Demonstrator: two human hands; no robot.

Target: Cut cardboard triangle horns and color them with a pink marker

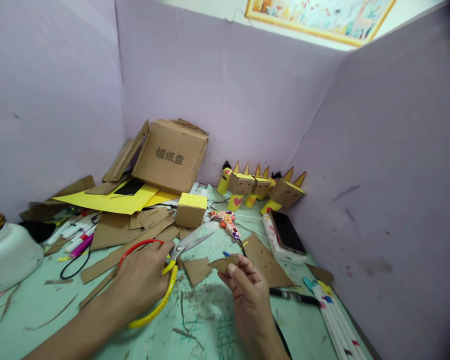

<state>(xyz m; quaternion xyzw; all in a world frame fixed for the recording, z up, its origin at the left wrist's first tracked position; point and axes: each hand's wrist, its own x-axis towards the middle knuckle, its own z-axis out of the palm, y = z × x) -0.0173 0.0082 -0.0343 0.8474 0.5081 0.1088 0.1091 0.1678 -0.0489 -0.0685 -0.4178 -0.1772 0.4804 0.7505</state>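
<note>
My left hand is closed around the handles of a pair of scissors with red and yellow grips. Their blades point right and are slightly apart. Between thumb and fingers, my right hand pinches a small pointed piece of brown cardboard, just right of the blades and not touching them. Below the scissors' tips lies another cardboard scrap. Beyond them stands a small cardboard box with a yellow top, beside a patterned glue gun.
Yellow-topped cardboard animal figures stand at the back right. A phone rests on a white case near the right panel, above several white markers. A large cardboard box leans at the back. Yellow sheets and a white container are left.
</note>
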